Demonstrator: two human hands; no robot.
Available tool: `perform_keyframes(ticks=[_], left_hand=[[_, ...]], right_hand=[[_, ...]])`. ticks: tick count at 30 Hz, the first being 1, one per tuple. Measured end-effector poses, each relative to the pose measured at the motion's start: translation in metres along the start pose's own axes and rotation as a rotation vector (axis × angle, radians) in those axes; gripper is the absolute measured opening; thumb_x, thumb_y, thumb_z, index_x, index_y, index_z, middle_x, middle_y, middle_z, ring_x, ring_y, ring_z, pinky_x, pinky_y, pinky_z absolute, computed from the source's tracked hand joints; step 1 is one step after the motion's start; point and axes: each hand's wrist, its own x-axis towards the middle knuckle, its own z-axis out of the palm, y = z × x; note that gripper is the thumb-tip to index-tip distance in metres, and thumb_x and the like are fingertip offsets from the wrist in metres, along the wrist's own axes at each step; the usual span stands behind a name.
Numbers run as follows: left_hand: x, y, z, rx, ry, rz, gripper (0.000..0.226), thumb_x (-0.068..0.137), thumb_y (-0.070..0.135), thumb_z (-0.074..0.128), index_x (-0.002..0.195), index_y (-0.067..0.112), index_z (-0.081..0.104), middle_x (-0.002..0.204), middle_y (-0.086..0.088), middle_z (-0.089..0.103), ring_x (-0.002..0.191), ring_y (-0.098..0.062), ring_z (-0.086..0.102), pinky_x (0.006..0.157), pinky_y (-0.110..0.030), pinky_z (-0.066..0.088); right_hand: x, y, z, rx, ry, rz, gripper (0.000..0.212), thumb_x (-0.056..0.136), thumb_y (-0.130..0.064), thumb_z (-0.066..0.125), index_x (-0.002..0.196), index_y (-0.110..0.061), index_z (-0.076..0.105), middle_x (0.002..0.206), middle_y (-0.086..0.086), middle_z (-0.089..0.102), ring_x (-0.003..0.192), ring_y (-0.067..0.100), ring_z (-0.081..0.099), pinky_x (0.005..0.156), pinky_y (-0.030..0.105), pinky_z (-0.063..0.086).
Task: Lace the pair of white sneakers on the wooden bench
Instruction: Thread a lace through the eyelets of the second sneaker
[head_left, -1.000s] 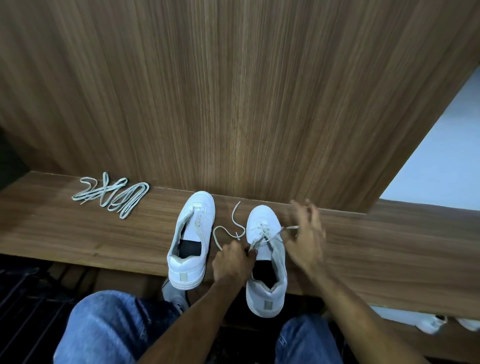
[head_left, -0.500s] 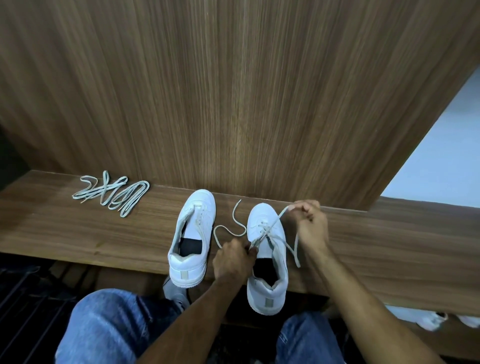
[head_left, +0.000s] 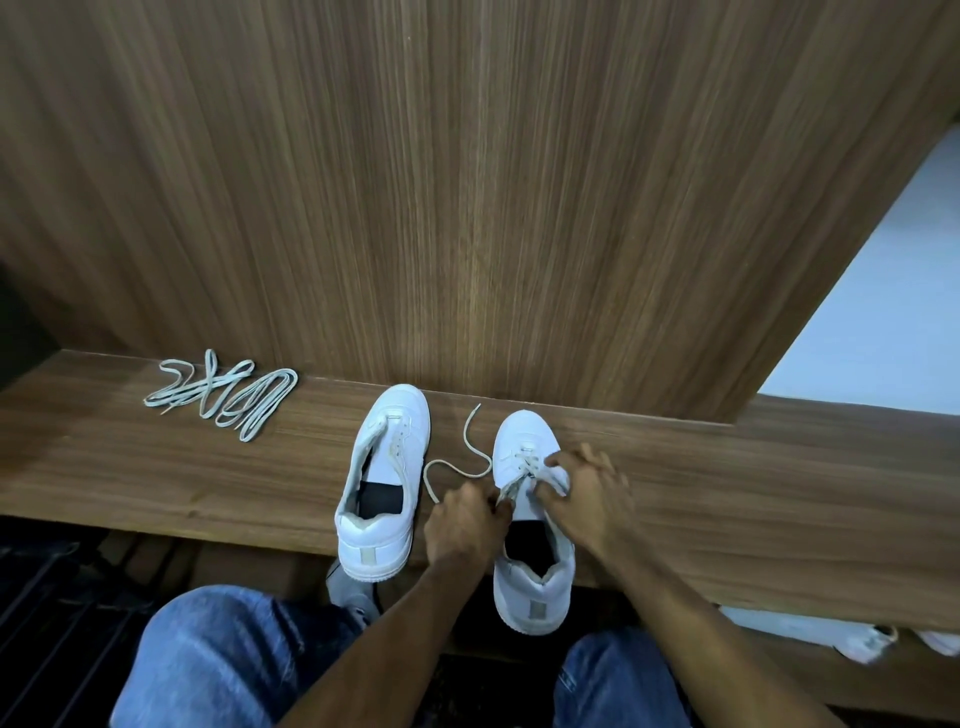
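Note:
Two white sneakers stand side by side on the wooden bench (head_left: 130, 467), toes toward the wall. The left sneaker (head_left: 382, 478) has no lace. The right sneaker (head_left: 524, 577) carries a white lace (head_left: 467, 457) through its front eyelets, with one loose end curling off to the left. My left hand (head_left: 462, 525) pinches that lace at the shoe's left eyelet row. My right hand (head_left: 587, 493) rests over the right eyelet row, fingers closed on the other lace end. A second white lace (head_left: 228, 397) lies bundled on the bench at the far left.
A tall wooden panel (head_left: 467, 208) rises right behind the sneakers. My knees in blue jeans (head_left: 223, 654) sit below the bench edge. Other white shoes (head_left: 862, 636) lie under the bench at the lower right. A dark slatted floor rack (head_left: 57, 597) is at lower left.
My right hand had pulled its lace end up and out to the right, then came back down onto the right sneaker's eyelets. My left hand has stayed on the lace.

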Motion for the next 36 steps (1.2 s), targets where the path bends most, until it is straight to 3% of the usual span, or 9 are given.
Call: perform_keyframes(ticks=[7, 11, 14, 17, 21, 25, 28, 32, 36], left_hand=[[-0.001, -0.003, -0.003, -0.105, 0.001, 0.001, 0.033, 0.081, 0.049, 0.058, 0.093, 0.020, 0.067, 0.097, -0.008, 0.069, 0.098, -0.033, 0.062, 0.075, -0.034, 0.049], [0.002, -0.016, -0.004, -0.487, -0.034, -0.054, 0.031, 0.081, 0.032, 0.068, 0.055, 0.018, 0.059, 0.057, -0.001, 0.059, 0.065, -0.025, 0.059, 0.064, -0.035, 0.049], [0.006, -0.021, -0.002, -0.731, -0.110, -0.186, 0.025, 0.078, 0.020, 0.073, 0.056, 0.014, 0.065, 0.051, -0.003, 0.056, 0.052, -0.021, 0.054, 0.062, -0.050, 0.055], [0.005, -0.014, -0.006, -0.684, -0.096, -0.110, 0.004, 0.079, 0.017, 0.070, 0.081, 0.021, 0.071, 0.076, 0.000, 0.070, 0.074, -0.022, 0.065, 0.076, -0.043, 0.056], [0.005, 0.006, -0.008, -0.196, 0.048, 0.216, 0.047, 0.080, 0.017, 0.055, 0.124, 0.033, 0.057, 0.122, 0.006, 0.058, 0.113, -0.020, 0.054, 0.087, -0.037, 0.049], [0.012, 0.031, 0.000, 0.239, 0.056, 0.483, 0.050, 0.084, 0.019, 0.049, 0.132, 0.032, 0.048, 0.131, 0.004, 0.049, 0.120, -0.023, 0.046, 0.092, -0.039, 0.043], [0.020, 0.040, 0.002, 0.380, 0.033, 0.489, 0.032, 0.092, 0.025, 0.046, 0.124, 0.026, 0.051, 0.124, 0.000, 0.051, 0.109, -0.027, 0.058, 0.080, -0.037, 0.044], [0.029, 0.045, 0.000, 0.355, 0.092, 0.485, 0.020, 0.095, 0.030, 0.044, 0.108, 0.022, 0.056, 0.110, -0.004, 0.061, 0.095, -0.033, 0.064, 0.067, -0.035, 0.041], [0.041, 0.031, 0.001, -0.276, 0.115, 0.071, 0.014, 0.086, 0.032, 0.055, 0.091, 0.024, 0.065, 0.089, -0.005, 0.071, 0.088, -0.030, 0.067, 0.073, -0.033, 0.050]], right_hand=[[-0.001, 0.008, 0.019, 0.327, -0.014, 0.269, 0.017, 0.085, -0.024, 0.058, 0.096, -0.027, 0.070, 0.094, 0.001, 0.073, 0.092, 0.026, 0.067, 0.076, 0.033, 0.051], [0.005, 0.022, 0.022, 0.817, 0.007, 0.467, 0.021, 0.080, -0.003, 0.069, 0.072, -0.023, 0.072, 0.077, 0.001, 0.072, 0.076, 0.017, 0.064, 0.071, 0.031, 0.052], [0.005, 0.024, 0.023, 0.980, 0.001, 0.548, 0.009, 0.082, 0.002, 0.068, 0.080, -0.007, 0.072, 0.076, 0.008, 0.069, 0.064, 0.013, 0.057, 0.056, 0.022, 0.048], [0.004, 0.025, 0.027, 0.930, -0.008, 0.522, 0.012, 0.082, -0.005, 0.071, 0.074, -0.015, 0.072, 0.073, 0.002, 0.071, 0.067, 0.014, 0.059, 0.066, 0.030, 0.051], [0.002, 0.026, 0.032, 0.797, -0.020, 0.454, 0.020, 0.079, -0.015, 0.071, 0.064, -0.027, 0.072, 0.070, -0.005, 0.073, 0.069, 0.014, 0.065, 0.078, 0.041, 0.055], [0.002, 0.028, 0.037, 0.734, -0.031, 0.433, 0.012, 0.067, -0.037, 0.061, 0.072, -0.036, 0.072, 0.071, -0.003, 0.073, 0.075, 0.024, 0.070, 0.075, 0.044, 0.057], [0.000, 0.024, 0.033, 0.704, -0.026, 0.411, 0.010, 0.069, -0.035, 0.061, 0.072, -0.036, 0.071, 0.071, -0.001, 0.072, 0.074, 0.025, 0.069, 0.071, 0.041, 0.056], [-0.001, 0.024, 0.032, 0.677, 0.004, 0.425, 0.021, 0.079, -0.025, 0.067, 0.059, -0.031, 0.067, 0.070, 0.001, 0.071, 0.068, 0.019, 0.063, 0.069, 0.037, 0.051], [-0.001, 0.025, 0.035, 0.661, 0.004, 0.420, 0.022, 0.081, -0.024, 0.068, 0.060, -0.029, 0.065, 0.071, 0.001, 0.072, 0.067, 0.017, 0.062, 0.069, 0.038, 0.052]])
